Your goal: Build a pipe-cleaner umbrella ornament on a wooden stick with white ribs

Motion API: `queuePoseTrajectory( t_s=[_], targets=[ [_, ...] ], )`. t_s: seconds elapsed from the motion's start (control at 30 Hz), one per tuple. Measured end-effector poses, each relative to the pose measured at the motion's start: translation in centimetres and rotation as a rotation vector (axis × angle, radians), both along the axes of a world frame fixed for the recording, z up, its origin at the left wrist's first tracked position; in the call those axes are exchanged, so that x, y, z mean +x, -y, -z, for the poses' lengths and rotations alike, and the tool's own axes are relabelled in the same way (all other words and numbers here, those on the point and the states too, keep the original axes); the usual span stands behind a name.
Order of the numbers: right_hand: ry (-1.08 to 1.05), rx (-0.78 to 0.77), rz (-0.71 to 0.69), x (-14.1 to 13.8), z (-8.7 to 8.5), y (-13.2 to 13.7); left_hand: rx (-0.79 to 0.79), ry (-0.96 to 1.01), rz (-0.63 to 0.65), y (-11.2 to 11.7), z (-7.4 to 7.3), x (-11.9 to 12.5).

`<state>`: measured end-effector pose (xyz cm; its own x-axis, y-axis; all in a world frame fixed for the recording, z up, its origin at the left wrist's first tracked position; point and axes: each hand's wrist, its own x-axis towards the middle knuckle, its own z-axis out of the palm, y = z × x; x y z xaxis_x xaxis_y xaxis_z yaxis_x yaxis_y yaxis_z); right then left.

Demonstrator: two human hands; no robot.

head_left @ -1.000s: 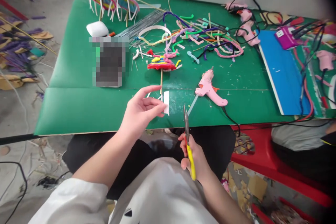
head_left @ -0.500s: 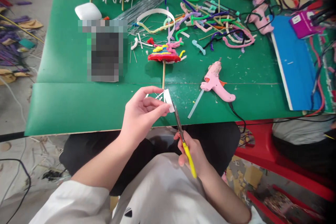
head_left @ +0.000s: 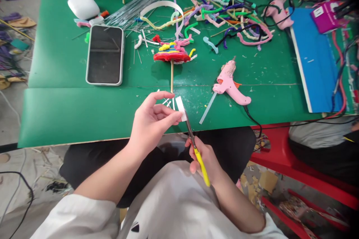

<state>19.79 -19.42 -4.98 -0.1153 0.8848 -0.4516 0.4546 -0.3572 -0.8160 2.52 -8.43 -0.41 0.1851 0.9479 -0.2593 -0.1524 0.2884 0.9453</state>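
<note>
Between the thumb and fingers of my left hand (head_left: 153, 121) is a small white paper strip (head_left: 181, 107), held upright over the table's front edge. My right hand (head_left: 206, 157) grips yellow-handled scissors (head_left: 201, 166), with the blades pointing up at the strip's lower right side. Thin white paper slivers (head_left: 167, 102) lie on the table just beyond my left fingers. Behind them is a round piece of coiled red, yellow and blue pipe cleaners (head_left: 172, 56) on a wooden stick (head_left: 172, 76); the stick's near end is close to my left index finger.
A pink glue gun (head_left: 231, 84) with a glue stick lies at right on the green table (head_left: 70, 115). A phone (head_left: 105, 55) and a white case (head_left: 83, 6) are at left. Loose pipe cleaners (head_left: 224, 18) and wires (head_left: 140, 3) spread across the back. A blue board (head_left: 314, 67) is far right.
The view has shifted slightly, so the table's things sit a little further left and higher. Both hands keep nearly the same pose on the strip and scissors.
</note>
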Motion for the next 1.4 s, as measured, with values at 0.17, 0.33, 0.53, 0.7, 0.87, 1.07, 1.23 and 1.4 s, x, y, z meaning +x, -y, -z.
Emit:
queuePoseTrajectory(
  t_s=[0.17,0.33,0.53,0.7,0.87,1.07,1.23,1.4],
  targets=[
    [-0.005,-0.017,0.005,0.09,0.0,0.02,-0.009,-0.024,0.003,0.01,0.1,0.16],
    [-0.021,-0.03,0.01,0.02,-0.06,-0.12,-0.01,-0.065,-0.024,0.04,0.06,0.21],
    [-0.03,-0.068,0.007,0.03,-0.12,-0.21,-0.007,-0.058,-0.028,0.01,0.02,0.22],
    [-0.028,-0.044,0.011,-0.01,-0.16,-0.1,-0.009,-0.049,-0.021,0.05,0.13,0.26],
    [0.002,-0.023,0.01,-0.05,-0.11,-0.06,-0.011,-0.054,-0.022,0.08,0.24,0.3],
    [0.021,0.003,-0.013,-0.12,-0.17,-0.15,0.001,-0.052,-0.027,0.04,0.32,0.24],
    [0.012,-0.023,0.0,-0.2,-0.37,-0.26,-0.007,-0.064,-0.016,0.04,0.41,0.25],
    [-0.005,-0.049,0.017,-0.29,-0.49,-0.25,-0.004,-0.036,-0.015,0.04,0.32,0.27]
  ],
)
